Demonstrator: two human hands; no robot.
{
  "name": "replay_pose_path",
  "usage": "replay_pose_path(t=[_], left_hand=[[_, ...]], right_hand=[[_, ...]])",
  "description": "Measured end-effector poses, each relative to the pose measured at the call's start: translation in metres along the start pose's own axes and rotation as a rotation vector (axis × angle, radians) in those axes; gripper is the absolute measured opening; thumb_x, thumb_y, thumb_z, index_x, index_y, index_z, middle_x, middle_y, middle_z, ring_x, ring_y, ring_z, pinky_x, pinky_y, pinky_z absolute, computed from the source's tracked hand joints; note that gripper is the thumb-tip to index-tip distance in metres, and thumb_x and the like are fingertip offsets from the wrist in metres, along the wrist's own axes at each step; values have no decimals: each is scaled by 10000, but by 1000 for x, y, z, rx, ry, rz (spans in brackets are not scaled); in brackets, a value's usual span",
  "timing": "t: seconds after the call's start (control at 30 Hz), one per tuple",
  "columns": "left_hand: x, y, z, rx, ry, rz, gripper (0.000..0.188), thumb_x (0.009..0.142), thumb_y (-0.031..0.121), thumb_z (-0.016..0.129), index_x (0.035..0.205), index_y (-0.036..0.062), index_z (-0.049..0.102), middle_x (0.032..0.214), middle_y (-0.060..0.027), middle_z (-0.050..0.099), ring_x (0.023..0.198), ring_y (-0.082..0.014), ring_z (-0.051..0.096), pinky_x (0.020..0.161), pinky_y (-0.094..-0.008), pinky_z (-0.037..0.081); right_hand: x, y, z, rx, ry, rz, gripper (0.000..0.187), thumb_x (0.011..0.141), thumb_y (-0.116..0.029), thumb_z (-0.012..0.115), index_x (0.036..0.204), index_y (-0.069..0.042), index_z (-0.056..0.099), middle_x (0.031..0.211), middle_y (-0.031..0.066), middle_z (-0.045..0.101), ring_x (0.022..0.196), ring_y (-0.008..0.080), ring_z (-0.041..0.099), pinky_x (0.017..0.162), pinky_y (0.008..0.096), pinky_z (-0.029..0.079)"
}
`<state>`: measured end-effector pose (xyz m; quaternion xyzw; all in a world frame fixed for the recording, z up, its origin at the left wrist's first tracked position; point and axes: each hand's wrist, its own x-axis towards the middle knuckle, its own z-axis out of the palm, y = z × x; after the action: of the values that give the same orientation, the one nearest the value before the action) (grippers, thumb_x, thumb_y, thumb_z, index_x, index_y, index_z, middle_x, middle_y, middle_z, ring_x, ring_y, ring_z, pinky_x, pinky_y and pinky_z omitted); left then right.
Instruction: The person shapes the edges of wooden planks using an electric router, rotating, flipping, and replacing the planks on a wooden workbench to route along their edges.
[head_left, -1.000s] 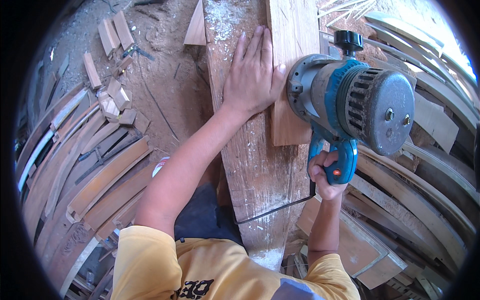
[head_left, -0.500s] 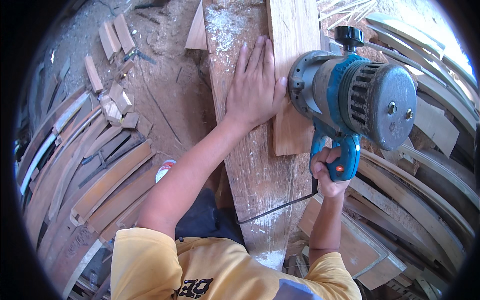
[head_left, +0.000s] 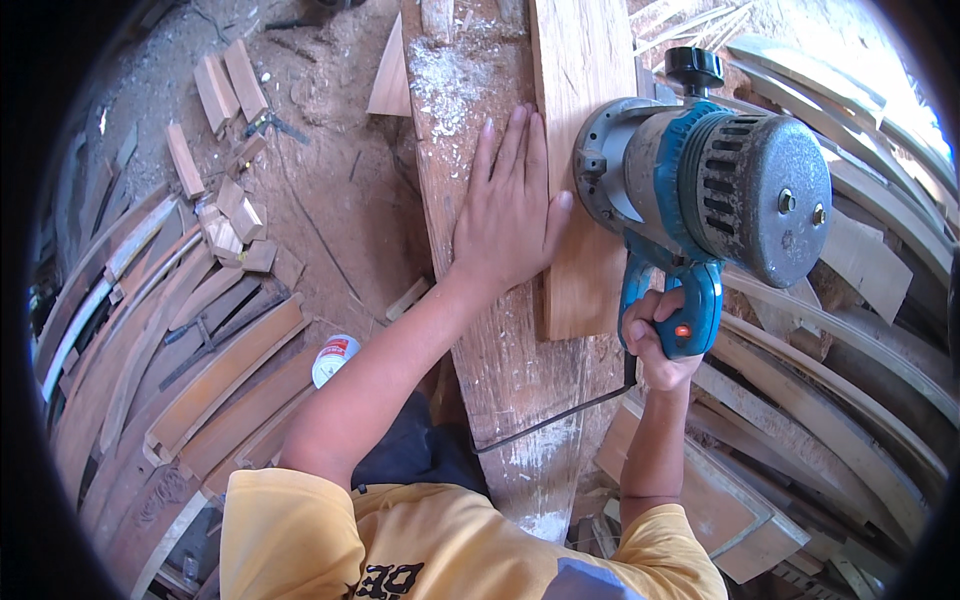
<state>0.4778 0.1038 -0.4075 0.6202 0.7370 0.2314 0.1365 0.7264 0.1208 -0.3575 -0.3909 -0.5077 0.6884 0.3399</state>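
My right hand (head_left: 658, 335) is wrapped round the blue handle of a wood router (head_left: 690, 190), its grey motor housing lying sideways toward the right. The router's round base plate is against the right side of a pale wooden board (head_left: 583, 290). My left hand (head_left: 505, 220) lies flat with fingers stretched out, along the board's left edge; its thumb reaches onto the board. Under both is a thick, worn plank (head_left: 515, 385) with whitish patches. The router's bit is hidden from view. A black cord (head_left: 560, 413) runs from the handle across the plank.
Curved wooden pieces (head_left: 850, 410) are stacked on the right, and more curved pieces (head_left: 230, 385) lie on the left. Small wood blocks (head_left: 240, 215) and a white-and-red can (head_left: 335, 358) are on the dirt floor at left. Thin strips (head_left: 690, 30) lie at the far right.
The board and my left hand have slid a little toward me along the plank. The router and my right hand have stayed nearly in place.
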Motion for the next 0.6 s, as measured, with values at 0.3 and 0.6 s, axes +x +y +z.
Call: replay_pose_path(t=[0.3, 0.6], left_hand=[[13, -7, -5, -29, -45, -15, 822, 1013, 291, 525, 1576, -206, 192, 1625, -388, 303, 1579, -469, 227, 1313, -555, 108], [20, -11, -11, -100, -70, -37, 858, 946, 232, 584, 1572, -210, 197, 1624, -389, 300, 1583, -465, 223, 1313, -561, 116]], right_hand=[[36, -6, 12, 42, 5, 2, 284, 775, 178, 601, 980, 1, 517, 717, 66, 539, 606, 141, 518, 561, 301, 438], [61, -6, 19, 69, -15, -9, 316, 783, 179, 586, 1027, -3, 501, 719, 74, 538, 594, 139, 512, 542, 293, 445]])
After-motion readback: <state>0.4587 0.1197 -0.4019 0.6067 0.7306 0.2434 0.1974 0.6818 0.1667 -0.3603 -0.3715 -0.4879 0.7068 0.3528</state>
